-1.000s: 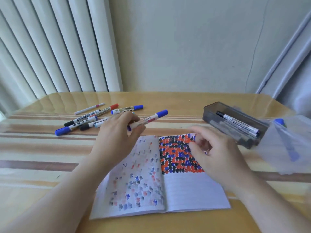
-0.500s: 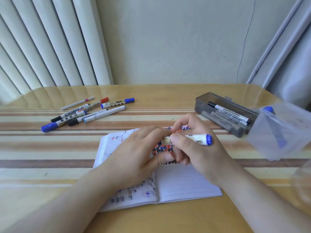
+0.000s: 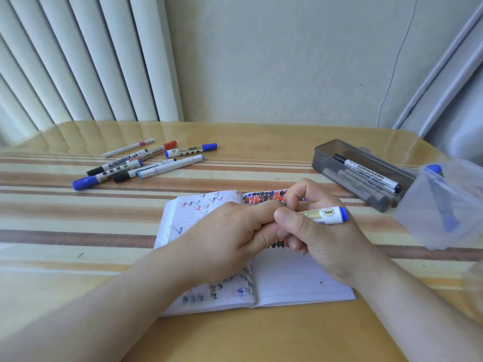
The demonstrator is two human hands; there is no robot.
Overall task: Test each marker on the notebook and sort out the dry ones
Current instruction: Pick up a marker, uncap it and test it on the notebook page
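Note:
An open notebook (image 3: 295,280) lies on the table, its pages covered in red, blue and black test marks. Over it, my right hand (image 3: 321,236) grips the barrel of a white marker with a blue end (image 3: 329,215), held level. My left hand (image 3: 230,241) is closed around the marker's other end, which is hidden inside my fingers. Both hands touch each other above the notebook's middle.
Several markers (image 3: 146,163) lie in a loose pile at the back left. A grey open case (image 3: 324,155) holding a whiteboard marker (image 3: 366,175) stands at the back right. Beside it a clear plastic box (image 3: 444,205) holds a blue marker. Wall and blinds are behind.
A second ago my left hand held the blue marker near the pile. It brought the marker over the notebook, and my right hand took hold of the barrel. Both hands now grip it.

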